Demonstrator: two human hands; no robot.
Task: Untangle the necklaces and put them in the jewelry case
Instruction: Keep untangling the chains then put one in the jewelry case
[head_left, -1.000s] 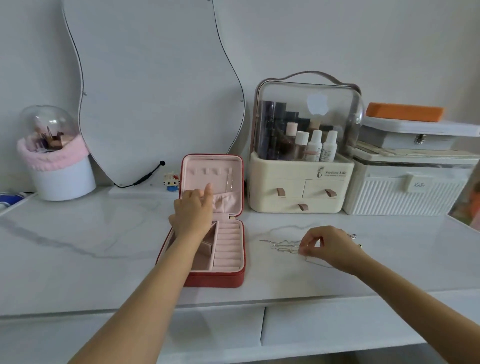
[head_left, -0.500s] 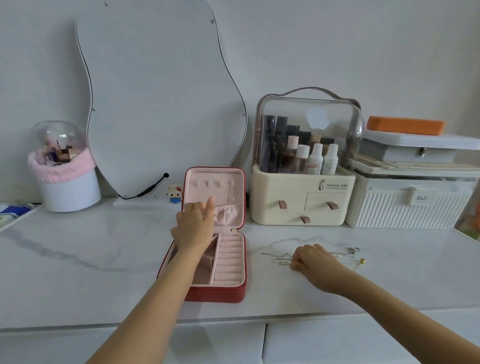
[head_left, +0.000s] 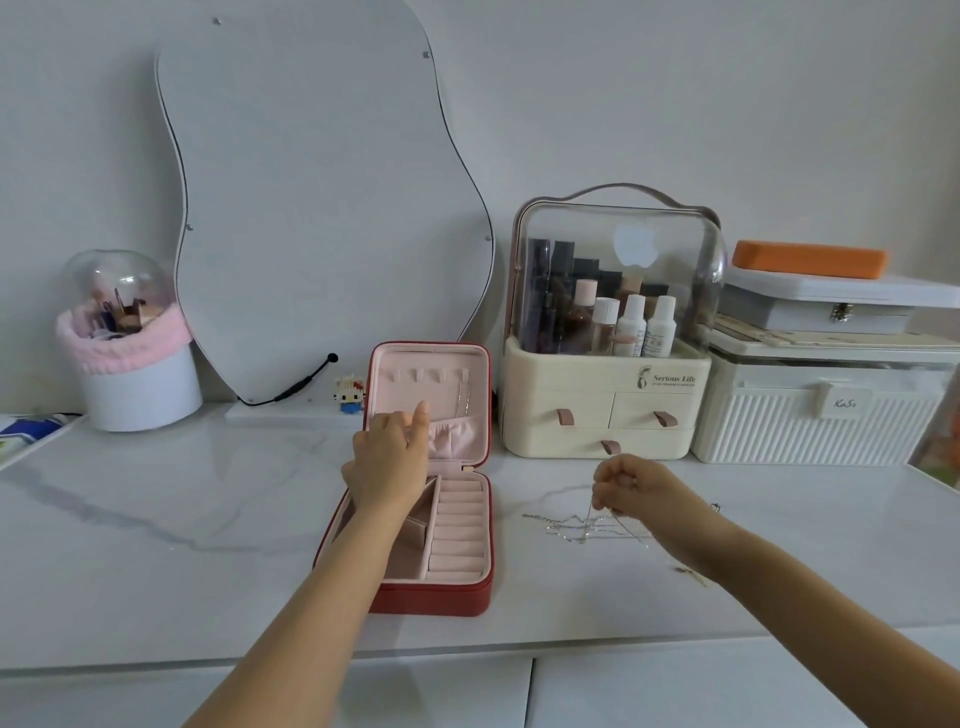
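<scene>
A red jewelry case (head_left: 470, 597) with pink lining stands open in the middle of the white marble table (head_left: 171, 561). One thin chain (head_left: 462, 397) hangs inside its upright lid. My left hand (head_left: 389, 462) is over the case, forefinger pointing up against the lid, holding nothing. To the right, a tangle of thin silver necklaces (head_left: 576, 527) lies on the table. My right hand (head_left: 631, 488) pinches a strand and lifts it a little above the tabletop, chains hanging from the fingers.
A wavy mirror (head_left: 322, 208) leans on the wall behind. A cream cosmetics organiser (head_left: 602, 410) and white ribbed boxes (head_left: 815, 421) stand at the back right. A white tub with a pink band (head_left: 135, 374) sits back left. A small figurine (head_left: 349, 392) stands beside the case.
My right hand has closed on the necklaces and risen from the table, pulling strands up. My left hand stays at the case lid. The camera view has tilted downward slightly.
</scene>
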